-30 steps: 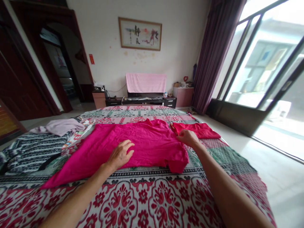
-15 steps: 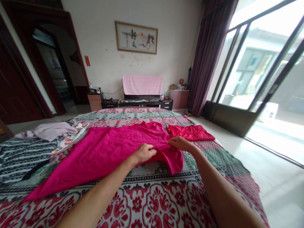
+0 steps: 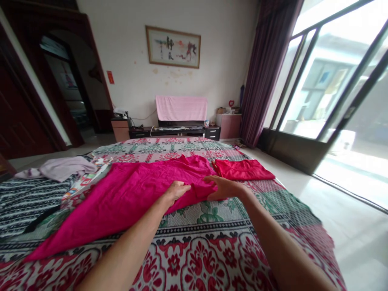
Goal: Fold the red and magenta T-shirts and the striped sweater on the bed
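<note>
A magenta garment (image 3: 127, 194) lies spread across a bed with a red, green and white patterned cover (image 3: 200, 250). My left hand (image 3: 177, 190) is closed on a bunch of the garment's near right edge. My right hand (image 3: 222, 186) lies on the same folded-over part just to the right, fingers pointing left, touching the cloth. A folded red garment (image 3: 245, 169) sits just beyond my right hand.
A black-and-white striped cloth (image 3: 27, 198) and a pale lilac garment (image 3: 60, 166) lie at the bed's left. Beyond the bed stand a low dark cabinet with a pink towel (image 3: 181, 108). Glass doors (image 3: 333, 89) and a purple curtain fill the right.
My left hand went from lying flat on the garment to gripping its right edge. The lower right flap that hung toward me has been folded up and inward, baring the bedcover.
</note>
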`<action>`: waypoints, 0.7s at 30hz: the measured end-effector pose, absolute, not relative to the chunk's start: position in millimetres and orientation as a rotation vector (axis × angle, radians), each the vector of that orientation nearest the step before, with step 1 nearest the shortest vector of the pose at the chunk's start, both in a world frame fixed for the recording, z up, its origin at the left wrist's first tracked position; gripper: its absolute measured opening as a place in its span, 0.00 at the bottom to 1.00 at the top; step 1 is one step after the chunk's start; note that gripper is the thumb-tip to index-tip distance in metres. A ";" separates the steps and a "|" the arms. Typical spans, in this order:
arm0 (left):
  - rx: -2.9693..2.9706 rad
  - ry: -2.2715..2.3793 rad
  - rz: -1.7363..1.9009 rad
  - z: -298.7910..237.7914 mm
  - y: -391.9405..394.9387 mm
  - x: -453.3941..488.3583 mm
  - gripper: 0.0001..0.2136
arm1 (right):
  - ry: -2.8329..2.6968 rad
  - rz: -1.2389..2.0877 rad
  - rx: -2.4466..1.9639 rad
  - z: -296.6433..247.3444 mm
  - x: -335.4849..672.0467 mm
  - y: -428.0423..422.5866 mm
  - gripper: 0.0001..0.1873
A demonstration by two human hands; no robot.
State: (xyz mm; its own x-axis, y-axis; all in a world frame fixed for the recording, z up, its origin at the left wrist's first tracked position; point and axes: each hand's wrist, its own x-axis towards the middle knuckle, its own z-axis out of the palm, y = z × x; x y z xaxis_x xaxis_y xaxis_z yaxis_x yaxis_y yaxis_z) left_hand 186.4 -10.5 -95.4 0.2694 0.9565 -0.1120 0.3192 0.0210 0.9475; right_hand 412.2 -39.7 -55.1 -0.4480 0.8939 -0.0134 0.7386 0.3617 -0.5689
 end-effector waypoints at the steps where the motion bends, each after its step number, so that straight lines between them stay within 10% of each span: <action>1: 1.473 1.195 0.771 -94.3 -11.6 185.2 0.10 | -2.376 0.634 -1.406 -56.7 404.5 -40.3 0.30; 9: 1.617 1.229 0.629 -69.9 -27.4 130.0 0.25 | -2.136 0.424 -1.368 -76.8 392.3 -23.0 0.16; 21: 1.888 1.743 0.197 -34.7 -44.4 -101.3 0.15 | -1.997 0.185 -1.718 -93.1 409.1 -9.2 0.18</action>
State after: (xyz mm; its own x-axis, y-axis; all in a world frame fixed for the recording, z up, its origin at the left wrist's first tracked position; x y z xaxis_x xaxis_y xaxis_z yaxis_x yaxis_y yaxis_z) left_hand -101.3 -44.4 -34.7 0.1453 0.9551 -0.2583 0.8733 -0.0011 0.4872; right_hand 409.1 -9.2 -93.1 -0.0830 0.9570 0.2779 0.8899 0.1967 -0.4117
